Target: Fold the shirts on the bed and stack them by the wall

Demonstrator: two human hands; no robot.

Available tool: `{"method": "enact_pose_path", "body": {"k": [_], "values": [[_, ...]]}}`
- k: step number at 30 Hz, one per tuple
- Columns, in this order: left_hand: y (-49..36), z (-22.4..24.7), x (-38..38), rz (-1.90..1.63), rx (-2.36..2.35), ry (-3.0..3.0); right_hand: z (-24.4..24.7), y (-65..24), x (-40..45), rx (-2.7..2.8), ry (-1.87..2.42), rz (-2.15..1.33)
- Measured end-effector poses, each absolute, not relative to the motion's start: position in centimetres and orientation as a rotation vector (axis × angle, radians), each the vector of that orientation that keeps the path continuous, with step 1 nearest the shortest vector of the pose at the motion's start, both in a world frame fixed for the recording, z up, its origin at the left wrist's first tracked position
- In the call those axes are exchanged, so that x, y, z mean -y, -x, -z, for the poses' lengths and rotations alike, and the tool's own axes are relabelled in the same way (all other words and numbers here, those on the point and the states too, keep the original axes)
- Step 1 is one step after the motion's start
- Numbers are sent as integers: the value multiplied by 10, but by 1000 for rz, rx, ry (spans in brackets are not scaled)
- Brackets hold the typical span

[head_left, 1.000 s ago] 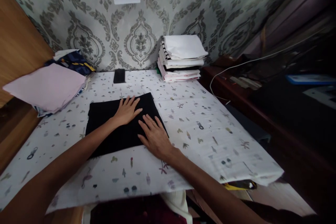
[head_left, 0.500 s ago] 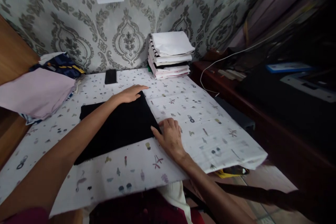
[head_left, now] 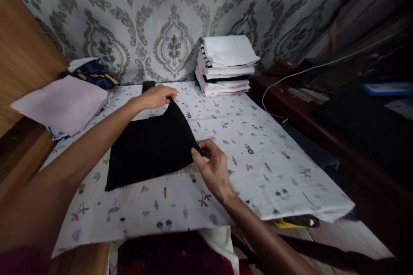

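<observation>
A black folded cloth (head_left: 151, 146), perhaps a garment, lies on the table's white printed cover (head_left: 155, 223). Its far right corner is pinched and lifted by my left hand (head_left: 158, 96). At the near right corner, my right hand (head_left: 214, 167) grips the cloth between thumb and fingers, raising that edge a little. The left side of the cloth still rests on the table. My left forearm passes over its far left part and hides some of it.
A stack of folded clothes (head_left: 227, 66) stands at the back right. More folded clothes, a pink one (head_left: 64, 101) on top, lie at the left. Behind my left hand is a dark phone-like object (head_left: 147, 85). A white cable (head_left: 300, 68) crosses a dark red surface at the right.
Both hands have closed on the right corners of the black cloth, which lay flat before. Its right edge is now lifted. The view has shifted slightly left.
</observation>
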State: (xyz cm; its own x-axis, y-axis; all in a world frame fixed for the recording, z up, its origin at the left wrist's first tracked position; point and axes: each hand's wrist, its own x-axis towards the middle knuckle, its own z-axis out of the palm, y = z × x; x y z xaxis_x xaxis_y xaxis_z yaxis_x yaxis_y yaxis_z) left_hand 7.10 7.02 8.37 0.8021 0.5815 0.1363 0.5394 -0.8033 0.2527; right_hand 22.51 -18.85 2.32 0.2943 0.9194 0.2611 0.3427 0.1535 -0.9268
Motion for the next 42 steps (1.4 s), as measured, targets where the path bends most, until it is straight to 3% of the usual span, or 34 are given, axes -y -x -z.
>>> {"method": "enact_pose_path", "body": {"k": [9,19,26,34,38,42], "values": [[52,-94,-43,-624,-1163,-2459,-42,-130,179,1668,1135,-481],[152,-15,-30,-647,-1332,-2205,-6,-49,167,2454,1077,-189],[161,6,-27,-635,-1420,-2209,5,-35,167,2515,1117,-153],[121,-24,13,-667,-1541,-2497,3,-63,193,2417,939,-174],[80,-22,51,-652,-1321,-2442,10,-108,204,2083,1225,-229],[63,-9,74,-524,-1394,-2462,20,-125,198,1944,1497,-375]]}}
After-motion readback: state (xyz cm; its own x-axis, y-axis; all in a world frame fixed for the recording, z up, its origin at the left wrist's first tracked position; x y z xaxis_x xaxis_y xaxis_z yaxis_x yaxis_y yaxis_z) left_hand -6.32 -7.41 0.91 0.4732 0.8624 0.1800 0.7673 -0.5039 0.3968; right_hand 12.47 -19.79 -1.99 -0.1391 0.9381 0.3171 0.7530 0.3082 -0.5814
